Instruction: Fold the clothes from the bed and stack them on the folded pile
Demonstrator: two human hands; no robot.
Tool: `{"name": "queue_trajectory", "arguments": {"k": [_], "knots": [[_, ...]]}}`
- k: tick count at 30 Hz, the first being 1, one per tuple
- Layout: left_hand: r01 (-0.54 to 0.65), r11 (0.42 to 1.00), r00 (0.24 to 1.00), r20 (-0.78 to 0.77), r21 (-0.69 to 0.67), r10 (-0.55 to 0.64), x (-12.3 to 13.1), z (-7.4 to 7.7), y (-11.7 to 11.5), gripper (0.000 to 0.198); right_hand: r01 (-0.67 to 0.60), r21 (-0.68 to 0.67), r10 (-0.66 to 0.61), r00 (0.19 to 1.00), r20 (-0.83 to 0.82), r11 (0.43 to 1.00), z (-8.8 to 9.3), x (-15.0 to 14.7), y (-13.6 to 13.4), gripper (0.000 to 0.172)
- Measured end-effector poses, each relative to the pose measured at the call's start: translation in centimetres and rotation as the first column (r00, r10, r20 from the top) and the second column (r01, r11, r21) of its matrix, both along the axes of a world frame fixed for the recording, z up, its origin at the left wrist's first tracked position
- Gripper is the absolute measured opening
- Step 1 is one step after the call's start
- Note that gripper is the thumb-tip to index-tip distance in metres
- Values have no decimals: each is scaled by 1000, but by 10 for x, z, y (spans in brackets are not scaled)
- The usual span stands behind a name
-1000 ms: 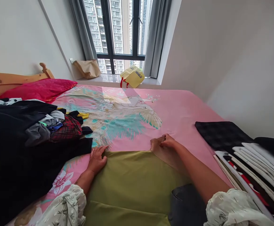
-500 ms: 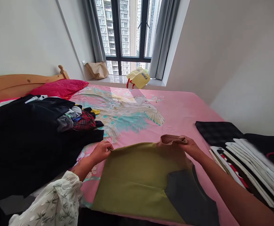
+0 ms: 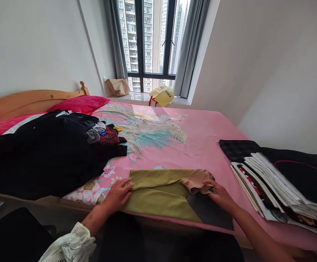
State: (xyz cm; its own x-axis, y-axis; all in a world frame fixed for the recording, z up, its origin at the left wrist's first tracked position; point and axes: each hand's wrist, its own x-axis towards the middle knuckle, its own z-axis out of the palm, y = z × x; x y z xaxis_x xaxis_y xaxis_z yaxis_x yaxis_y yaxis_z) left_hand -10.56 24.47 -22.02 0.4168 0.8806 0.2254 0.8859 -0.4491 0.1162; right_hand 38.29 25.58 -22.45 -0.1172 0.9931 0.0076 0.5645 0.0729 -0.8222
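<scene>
My L hand: fingers spread on L edge of grn/tan/gry top | my R hand: thumb + fingers clamped on its tan part, R end | hands well apart | top: partly folded, on pink sheet at near edge, btwn dark clothes heap (L) & folded stack (R)

Shows olive, tan and charcoal on the garment, floral pink and teal on the bedsheet, crimson on the pillow.

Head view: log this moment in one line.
left hand: on green garment; right hand: holding tan sleeve; garment: folded over, on bed
</scene>
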Motion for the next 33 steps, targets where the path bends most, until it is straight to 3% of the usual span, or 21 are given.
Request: {"name": "queue_trajectory", "arguments": {"k": [3,8,13,16,25,27,30,31,33], "knots": [[-58,998,998,18,36,57,-6,0,-6,35,24,35,-26,998,60,999,-2,4,-9,43],[-69,997,998,19,38,68,4,-4,-8,41,87,103,-102,982,158,991,-11,6,-22,36],[-113,994,993,-31,-9,113,28,0,5,45,105,115,-120,983,139,988,-15,0,-24,35],[-141,989,989,-51,-37,139,35,7,15,37,133,140,-151,979,134,981,-10,-3,-20,34],[-117,984,992,-54,-136,111,28,10,12,31,135,149,-163,966,198,980,-12,-2,-24,34],[-150,978,988,15,-145,154,24,14,13,29,134,271,-197,955,220,953,-6,-5,-29,36],[-307,934,933,136,-180,333,18,19,22,29,102,499,-235,949,211,861,18,-20,-38,31],[-356,914,909,155,-194,387,17,19,27,29,85,539,-224,954,199,838,29,-30,-41,25],[-411,886,880,160,-214,447,15,18,41,30,27,522,-138,975,175,853,50,-55,-50,16]]}}
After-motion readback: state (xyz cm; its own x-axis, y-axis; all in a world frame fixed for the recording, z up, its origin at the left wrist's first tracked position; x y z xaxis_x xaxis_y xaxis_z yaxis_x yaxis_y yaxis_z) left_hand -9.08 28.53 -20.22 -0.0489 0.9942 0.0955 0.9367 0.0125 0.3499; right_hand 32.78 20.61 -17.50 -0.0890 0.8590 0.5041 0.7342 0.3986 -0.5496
